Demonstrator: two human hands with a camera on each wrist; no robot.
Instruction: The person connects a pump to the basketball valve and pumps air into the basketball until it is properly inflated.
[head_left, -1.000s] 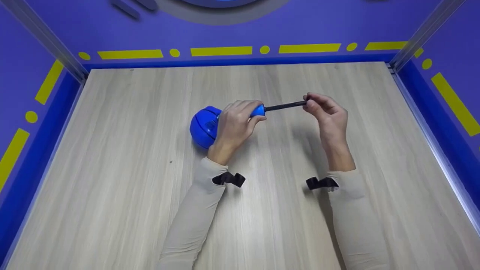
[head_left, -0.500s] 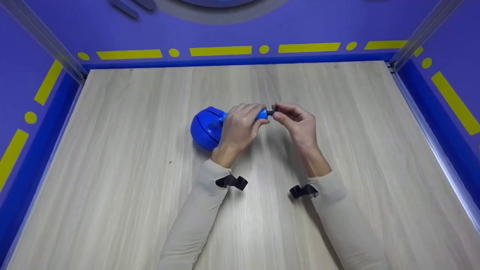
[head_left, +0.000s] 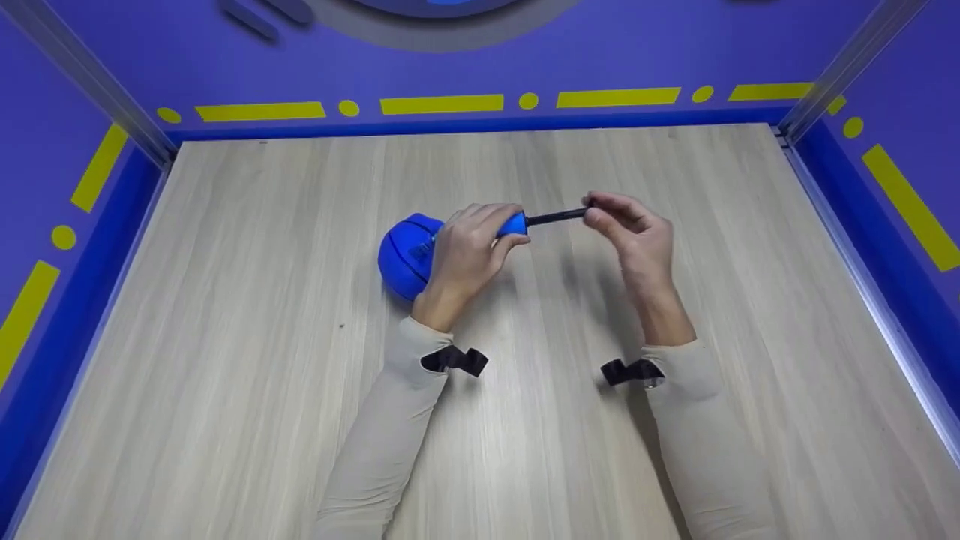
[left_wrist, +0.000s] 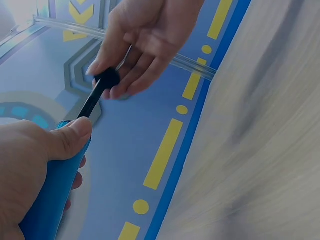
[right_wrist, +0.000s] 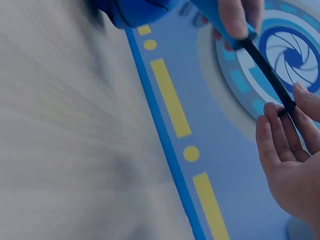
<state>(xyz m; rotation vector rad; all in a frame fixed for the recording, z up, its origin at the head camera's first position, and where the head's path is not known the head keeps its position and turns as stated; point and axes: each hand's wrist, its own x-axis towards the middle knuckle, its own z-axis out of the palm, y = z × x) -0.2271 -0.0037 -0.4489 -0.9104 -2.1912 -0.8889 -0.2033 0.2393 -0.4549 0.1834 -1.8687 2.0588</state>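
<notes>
A blue ball with black seams (head_left: 403,259) lies on the table and looks slightly misshapen. At its right side my left hand (head_left: 471,251) grips the blue barrel (head_left: 514,223) of a hand pump, hiding where pump and ball meet. A black rod (head_left: 556,217) sticks out of the barrel's right end. My right hand (head_left: 651,244) pinches the black handle (left_wrist: 107,78) at the rod's tip between thumb and fingers. In the right wrist view, the ball (right_wrist: 142,11) shows at the top edge, and the remaining fingers (right_wrist: 267,145) of that hand are loosely bent.
The wood-grain table (head_left: 247,315) is bounded by purple-blue walls (head_left: 480,67) with yellow stripes at the back and sides. Black camera mounts (head_left: 456,361) sit on both wrists. A small dark speck (head_left: 342,325) lies left of the ball.
My right hand moved left, pushing the rod nearly all into the barrel, then back right, drawing most of it out again. My left hand and the ball stay almost in place.
</notes>
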